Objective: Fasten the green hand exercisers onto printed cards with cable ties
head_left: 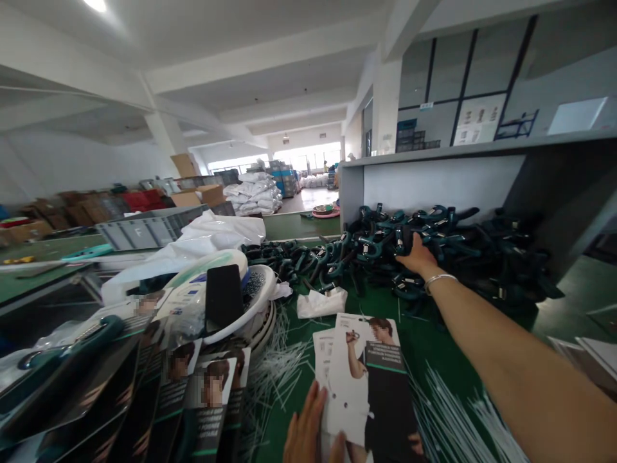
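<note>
My left hand [308, 427] lies at the lower left edge of printed cardboard cards [349, 386], its fingers stretched out and the thumb over the lower part. Small punched holes show in the top card. My right arm stretches forward over the table. At its end my right hand [418, 258], with a bracelet at the wrist, reaches into a heap of dark teal hand grips [332, 254]. Its fingers are closed around one hand grip [403, 239] at the front of the heap; the fingertips are partly hidden.
Thin white plastic ties [448, 411] lie right of the cards, with more on the left. A crumpled white tissue [322, 302] sits behind the cards. A black phone [224, 297] leans on a white basket [265, 299]. Carded hand grips [144, 386] are stacked at left. A grey partition [351, 193] stands behind.
</note>
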`<action>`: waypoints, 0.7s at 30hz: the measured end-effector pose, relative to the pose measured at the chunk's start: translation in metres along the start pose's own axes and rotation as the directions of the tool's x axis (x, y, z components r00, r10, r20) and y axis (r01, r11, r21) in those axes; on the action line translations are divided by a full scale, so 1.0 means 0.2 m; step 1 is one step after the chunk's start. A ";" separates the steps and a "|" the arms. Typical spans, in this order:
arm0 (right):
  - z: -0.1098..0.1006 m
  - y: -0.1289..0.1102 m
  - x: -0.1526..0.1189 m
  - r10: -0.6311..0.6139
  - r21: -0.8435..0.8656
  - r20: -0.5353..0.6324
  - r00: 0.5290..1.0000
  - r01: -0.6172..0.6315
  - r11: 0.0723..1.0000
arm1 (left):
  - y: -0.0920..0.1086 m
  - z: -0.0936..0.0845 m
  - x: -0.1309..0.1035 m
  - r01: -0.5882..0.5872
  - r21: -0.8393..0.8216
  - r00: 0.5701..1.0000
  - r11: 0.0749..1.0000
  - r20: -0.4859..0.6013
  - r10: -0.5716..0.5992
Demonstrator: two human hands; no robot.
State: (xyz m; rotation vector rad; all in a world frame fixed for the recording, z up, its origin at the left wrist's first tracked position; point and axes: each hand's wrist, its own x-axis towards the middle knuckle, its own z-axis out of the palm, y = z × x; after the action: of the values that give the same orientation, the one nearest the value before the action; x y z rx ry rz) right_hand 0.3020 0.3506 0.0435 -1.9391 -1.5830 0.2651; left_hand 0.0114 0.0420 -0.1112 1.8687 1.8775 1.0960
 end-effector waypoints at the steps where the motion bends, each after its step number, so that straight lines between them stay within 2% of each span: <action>1: 0.00 -0.01 0.02 0.017 0.039 0.000 1.000 -0.017 0.999 | 0.02 0.00 0.02 -0.012 0.001 1.000 1.000 0.008 0.012; 3: 0.01 -0.01 0.02 0.037 0.125 0.001 0.999 -0.036 0.991 | 0.05 0.00 0.05 -0.040 -0.019 0.999 0.999 0.009 0.040; 6: 0.00 0.00 -0.11 0.038 0.296 0.013 0.999 -0.040 0.954 | 0.08 -0.01 0.09 -0.050 -0.049 0.999 0.998 -0.003 0.050; 10: -0.06 0.02 -0.43 -0.009 0.539 0.098 0.995 -0.045 0.841 | 0.11 -0.04 0.10 -0.079 -0.041 0.997 0.996 0.011 0.080; 13: -0.17 0.02 -0.70 -0.068 0.640 0.178 0.982 -0.063 0.766 | 0.15 -0.07 0.09 -0.153 -0.022 0.985 0.988 0.079 0.154; 16: -0.25 0.02 -0.93 -0.163 0.741 0.308 0.937 -0.129 0.660 | 0.21 -0.12 0.06 -0.202 -0.003 0.970 0.979 0.139 0.201; 18: -0.26 0.02 -1.07 -0.187 0.769 0.388 0.903 -0.205 0.605 | 0.25 -0.15 0.03 -0.222 0.020 0.970 0.975 0.107 0.218; 21: -0.23 0.01 -1.25 -0.091 0.728 0.444 0.891 -0.300 0.617 | 0.28 -0.17 0.00 -0.231 0.065 0.973 0.971 0.028 0.229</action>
State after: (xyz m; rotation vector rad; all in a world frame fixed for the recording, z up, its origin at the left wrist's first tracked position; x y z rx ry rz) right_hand 0.2613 0.1009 0.0230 -1.2848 -1.2460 1.3148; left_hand 0.0293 0.0249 -0.0506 2.1711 1.7398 1.0887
